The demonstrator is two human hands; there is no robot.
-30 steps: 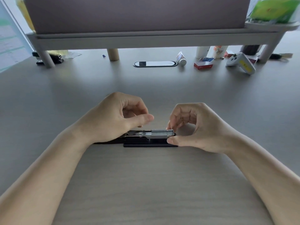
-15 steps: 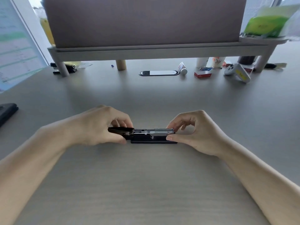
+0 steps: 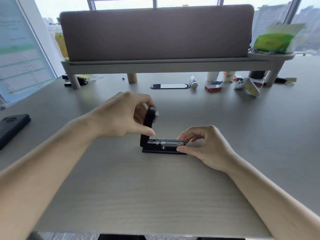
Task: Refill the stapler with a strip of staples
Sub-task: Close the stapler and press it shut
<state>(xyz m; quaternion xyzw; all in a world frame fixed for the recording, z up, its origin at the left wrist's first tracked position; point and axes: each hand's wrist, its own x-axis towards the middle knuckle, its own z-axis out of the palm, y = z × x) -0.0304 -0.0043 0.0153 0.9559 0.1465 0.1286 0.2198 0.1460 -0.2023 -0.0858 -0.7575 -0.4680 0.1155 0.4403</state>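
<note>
head view: left hand (image 3: 121, 116) grips upright black stapler lid (image 3: 149, 124); right hand (image 3: 206, 146) pinches its flat metal tray (image 3: 165, 142).

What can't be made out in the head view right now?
- Staples in the stapler tray: too small and glary to tell.
- Lid tip: motion-blurred, partly behind the left hand.
- Front end of the tray: hidden by the right hand fingers.
- Black object on the desk: cut off by the left edge.
- Screen text: blurred.
</note>
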